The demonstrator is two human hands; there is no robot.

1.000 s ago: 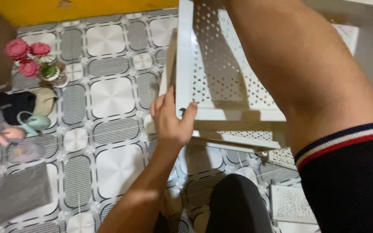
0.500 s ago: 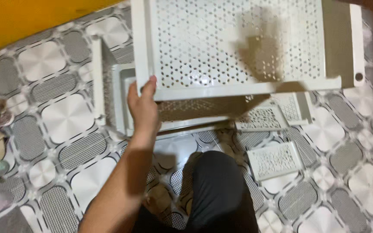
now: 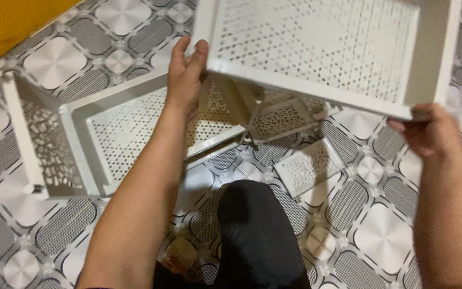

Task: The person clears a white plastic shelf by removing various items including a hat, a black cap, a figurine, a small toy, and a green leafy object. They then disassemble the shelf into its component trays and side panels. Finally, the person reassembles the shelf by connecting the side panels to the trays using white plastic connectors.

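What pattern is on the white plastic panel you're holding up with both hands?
Rows of small punched holes across the white perforated plastic panel, with plain solid edges; clearest in the head view.

Left hand & right hand are gripping a white perforated tray above another shelf frame lying on the patterned floor.

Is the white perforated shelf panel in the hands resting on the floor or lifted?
Lifted: the perforated shelf panel is gripped by the left hand and right hand above the floor parts.

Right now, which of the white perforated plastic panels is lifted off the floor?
The large white perforated shelf panel, gripped by the left hand and right hand. The other perforated pieces, including the small white perforated panel, lie on the patterned floor.
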